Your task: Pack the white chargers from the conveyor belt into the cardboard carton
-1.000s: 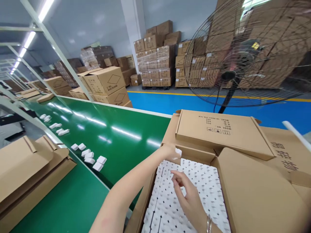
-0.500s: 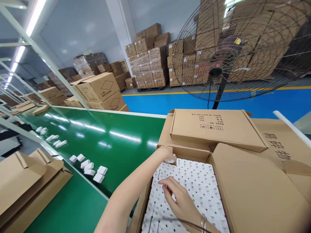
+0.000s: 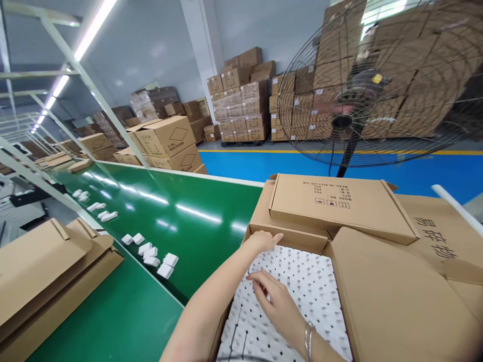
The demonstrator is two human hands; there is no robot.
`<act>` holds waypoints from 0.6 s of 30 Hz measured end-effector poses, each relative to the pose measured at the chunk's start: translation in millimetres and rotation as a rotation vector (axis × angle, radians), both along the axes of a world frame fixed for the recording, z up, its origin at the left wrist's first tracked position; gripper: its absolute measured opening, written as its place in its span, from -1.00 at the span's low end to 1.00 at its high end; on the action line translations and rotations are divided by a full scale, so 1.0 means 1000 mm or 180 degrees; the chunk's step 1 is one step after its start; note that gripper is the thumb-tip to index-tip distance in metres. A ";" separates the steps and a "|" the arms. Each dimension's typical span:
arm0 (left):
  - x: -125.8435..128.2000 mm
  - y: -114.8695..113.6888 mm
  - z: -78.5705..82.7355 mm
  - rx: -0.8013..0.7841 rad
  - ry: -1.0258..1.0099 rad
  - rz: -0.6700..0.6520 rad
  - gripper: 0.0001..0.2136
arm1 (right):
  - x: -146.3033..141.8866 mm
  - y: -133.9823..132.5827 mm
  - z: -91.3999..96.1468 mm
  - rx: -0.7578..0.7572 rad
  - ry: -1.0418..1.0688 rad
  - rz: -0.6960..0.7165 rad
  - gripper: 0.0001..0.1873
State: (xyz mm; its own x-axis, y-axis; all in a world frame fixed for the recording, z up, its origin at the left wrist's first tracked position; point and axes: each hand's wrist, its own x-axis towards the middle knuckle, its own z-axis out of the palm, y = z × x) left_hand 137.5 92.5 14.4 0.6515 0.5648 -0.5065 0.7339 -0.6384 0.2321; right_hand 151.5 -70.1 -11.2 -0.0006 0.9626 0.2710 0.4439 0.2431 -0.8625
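Observation:
In front of me an open cardboard box (image 3: 307, 240) is packed with rows of white plug adapters (image 3: 302, 276), their metal pins facing up. My left hand (image 3: 264, 242) lies at the box's far left corner, over the adapters. Its thumb sticks out to the right, and I see nothing held in it; part of its fingers is hidden. Above the middle of the packed rows, my right hand (image 3: 274, 296) is loosely bent, with thumb and index finger apart and nothing visible between them. Several loose white adapters (image 3: 165, 270) lie on the green conveyor belt to the left.
Behind the open box sits a closed flat carton (image 3: 339, 203). The open box's lid (image 3: 392, 296) spreads to the right. Folded cardboard boxes (image 3: 49, 271) stand at the lower left. A large caged fan (image 3: 343, 121) is beyond the belt (image 3: 211, 241), with stacked cartons behind.
The adapter seen in my left hand half a second ago is no longer visible there, and its thumb now points outward. My view has shifted slightly left; my right hand keeps much the same place.

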 end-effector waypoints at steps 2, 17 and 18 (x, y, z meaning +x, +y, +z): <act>-0.004 -0.006 0.005 0.0059 -0.0139 0.0123 -0.55 | 0.000 0.001 0.000 -0.0006 -0.0033 -0.0010 -0.74; -0.246 -0.033 0.025 0.1103 0.0427 0.2303 -0.68 | 0.006 0.006 -0.017 -0.0363 -0.0191 0.0364 -0.66; -0.257 -0.037 0.019 0.1093 0.0572 0.2379 -0.70 | 0.006 0.006 -0.018 -0.0377 -0.0205 0.0382 -0.66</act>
